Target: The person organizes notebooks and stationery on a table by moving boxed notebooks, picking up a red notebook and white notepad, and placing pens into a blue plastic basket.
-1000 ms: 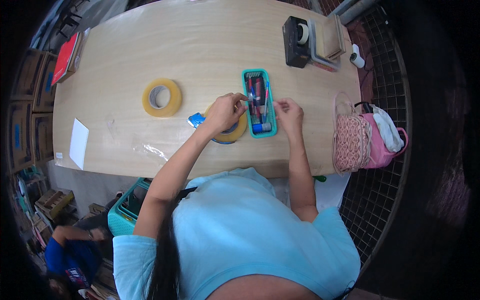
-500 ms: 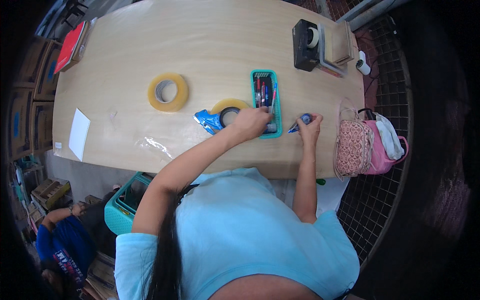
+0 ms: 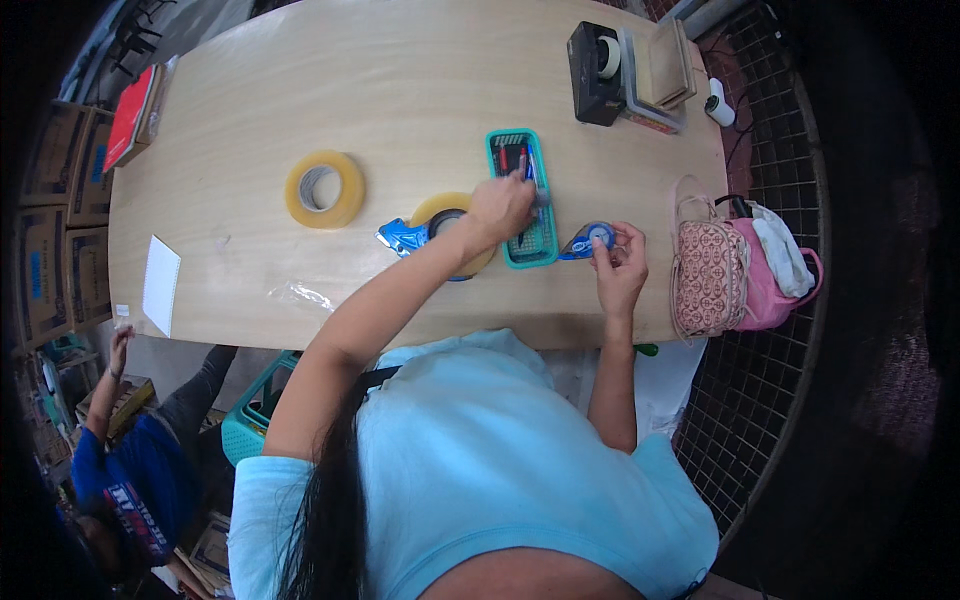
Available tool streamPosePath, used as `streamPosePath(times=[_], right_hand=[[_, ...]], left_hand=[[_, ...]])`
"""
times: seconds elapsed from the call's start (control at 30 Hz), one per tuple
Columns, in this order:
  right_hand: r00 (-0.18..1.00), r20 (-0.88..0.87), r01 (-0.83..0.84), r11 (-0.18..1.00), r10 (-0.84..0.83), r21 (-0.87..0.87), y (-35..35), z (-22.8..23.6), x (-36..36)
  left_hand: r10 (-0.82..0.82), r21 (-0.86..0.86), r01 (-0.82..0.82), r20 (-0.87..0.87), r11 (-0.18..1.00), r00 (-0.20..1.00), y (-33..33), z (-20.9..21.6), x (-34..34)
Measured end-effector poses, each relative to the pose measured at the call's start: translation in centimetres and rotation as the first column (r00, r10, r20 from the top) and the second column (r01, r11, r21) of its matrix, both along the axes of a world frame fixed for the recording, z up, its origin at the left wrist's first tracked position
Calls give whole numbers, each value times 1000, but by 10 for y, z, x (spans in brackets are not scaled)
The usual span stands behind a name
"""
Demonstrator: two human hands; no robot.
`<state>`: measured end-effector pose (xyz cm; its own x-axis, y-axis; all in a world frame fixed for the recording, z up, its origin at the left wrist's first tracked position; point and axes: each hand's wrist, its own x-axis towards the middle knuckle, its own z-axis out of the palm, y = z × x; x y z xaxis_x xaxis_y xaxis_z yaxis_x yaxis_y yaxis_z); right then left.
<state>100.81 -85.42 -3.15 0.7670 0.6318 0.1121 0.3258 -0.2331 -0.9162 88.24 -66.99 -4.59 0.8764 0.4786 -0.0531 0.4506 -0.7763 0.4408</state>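
Observation:
My right hand (image 3: 622, 268) pinches a blue-and-clear correction tape (image 3: 598, 236) just right of a teal plastic basket (image 3: 552, 250). In the basket's far half lie several pens (image 3: 522, 160), red and blue. My left hand (image 3: 500, 208) reaches over the basket's left rim with its fingers closed among the pens. Whatever is between those fingers is hidden. The basket's near end shows its bare slotted bottom. Under my left wrist sits a blue tape dispenser (image 3: 403, 238) with a yellowish roll, partly covered by my forearm.
A large packing tape roll (image 3: 326, 194) lies left of the dispenser. Farther left are a white notepad (image 3: 162, 284) and a red book (image 3: 132, 115). At right stand a black tape holder (image 3: 592, 85) and a pink patterned bag (image 3: 712, 275). A co-worker's hand (image 3: 121, 345) is by the left corner.
My left hand has shifted toward the pens, uncovering the basket's near end. My right hand has turned the correction tape, showing its round face. The co-worker's hand has risen to the table corner.

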Motion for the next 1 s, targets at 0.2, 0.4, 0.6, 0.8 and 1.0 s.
streamPosePath(times=[0.2, 0.4, 0.6, 0.8, 1.0], right_hand=[[1000, 4, 4, 999, -4, 39, 17, 11, -10], [1000, -11, -26, 1000, 26, 17, 8, 6, 5], [995, -94, 23, 1000, -23, 0, 11, 12, -9], [996, -87, 13, 1000, -12, 13, 10, 0, -15], [991, -134, 17, 1000, -18, -2, 13, -10, -14]], left_hand=[[27, 144, -49, 153, 988, 988, 28, 3, 9], [-609, 247, 626, -149, 740, 779, -5, -24, 3], [-633, 290, 708, -318, 644, 706, -18, -34, 26], [-642, 374, 625, -96, 686, 761, 16, -11, 20], [-527, 377, 478, 32, 793, 849, 9, -29, 14]])
